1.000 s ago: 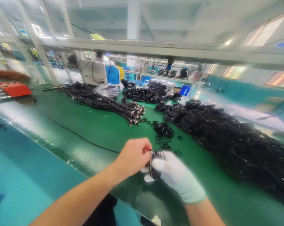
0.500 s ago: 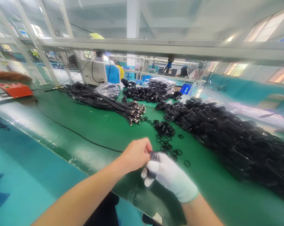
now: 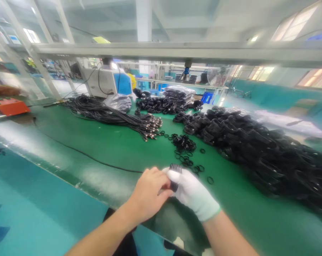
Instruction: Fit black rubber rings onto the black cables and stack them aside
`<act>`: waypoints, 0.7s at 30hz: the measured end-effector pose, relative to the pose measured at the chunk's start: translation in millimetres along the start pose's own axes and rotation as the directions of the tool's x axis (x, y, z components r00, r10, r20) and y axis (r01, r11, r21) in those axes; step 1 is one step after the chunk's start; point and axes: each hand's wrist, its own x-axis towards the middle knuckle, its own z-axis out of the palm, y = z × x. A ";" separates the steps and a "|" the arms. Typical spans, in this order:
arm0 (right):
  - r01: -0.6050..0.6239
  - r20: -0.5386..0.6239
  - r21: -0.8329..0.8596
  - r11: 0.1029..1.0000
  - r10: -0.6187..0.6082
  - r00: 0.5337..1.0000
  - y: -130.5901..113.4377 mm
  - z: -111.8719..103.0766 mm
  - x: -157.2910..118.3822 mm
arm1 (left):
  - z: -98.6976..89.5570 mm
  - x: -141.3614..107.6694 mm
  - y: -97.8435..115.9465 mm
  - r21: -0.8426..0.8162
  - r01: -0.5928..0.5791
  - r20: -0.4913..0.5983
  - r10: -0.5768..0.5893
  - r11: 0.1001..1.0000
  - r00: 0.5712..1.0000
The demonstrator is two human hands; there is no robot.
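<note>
A small ribbed coil of black cable (image 3: pixel 175 170) is between my two hands above the front of the green bench. My right hand (image 3: pixel 191 190), in a white glove, is closed around it from the right. The bare fingers of my left hand (image 3: pixel 151 193) are closed at the coil's left side, pinching it; their tips are partly hidden. A single black cable (image 3: pixel 104 161) runs along the bench from the left and disappears behind my left hand. Just beyond the hands lie loose black rings (image 3: pixel 187 161) and a small heap of rings (image 3: pixel 184 143).
A large pile of black coils (image 3: pixel 246 149) covers the right of the green bench (image 3: pixel 83 142). Straight cables with metal ends (image 3: pixel 118 117) lie at back left, near a white and blue machine (image 3: pixel 107 81). An orange control box (image 3: pixel 10 106) stands at far left.
My left hand has shifted from the coil's top to lower on its left side. The gloved hand has turned the coil more upright. The camera view has moved slightly right.
</note>
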 end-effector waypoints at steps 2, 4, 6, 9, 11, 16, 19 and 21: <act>-0.093 -0.014 0.018 0.996 0.093 0.996 -4.5 -2.7 -3.2 | -11.0 6.4 -3.7 -0.123 0.063 0.037 -0.059 0.990 0.998; -0.172 -0.014 0.018 0.985 0.172 0.985 -8.6 -3.4 -7.0 | -21.7 13.0 -6.8 -0.219 0.138 0.018 -0.137 0.966 0.990; -0.194 0.004 -0.011 0.981 0.194 0.981 -9.7 -1.7 -10.3 | -26.1 18.0 -7.6 -0.231 0.170 -0.005 -0.176 0.958 0.984; -0.180 0.046 -0.060 0.982 0.182 0.982 -4.3 1.9 -11.8 | -18.9 21.0 -6.0 -0.185 0.179 0.016 -0.179 0.966 0.984; -0.175 0.055 -0.078 0.981 0.180 0.982 1.3 3.2 -10.6 | -9.8 20.4 -5.8 -0.165 0.185 -0.008 -0.189 0.969 0.982; -0.187 0.020 -0.119 0.975 0.191 0.981 5.5 4.8 -7.6 | 4.6 16.3 -10.2 -0.129 0.171 -0.119 -0.186 0.977 0.975; -0.207 -0.004 -0.140 0.968 0.208 0.978 3.8 4.9 -8.0 | 7.2 16.5 -12.4 -0.135 0.157 -0.134 -0.175 0.978 0.975; -0.204 -0.014 -0.146 0.968 0.205 0.979 4.9 4.6 -8.3 | 8.5 18.4 -12.6 -0.146 0.155 -0.117 -0.173 0.977 0.978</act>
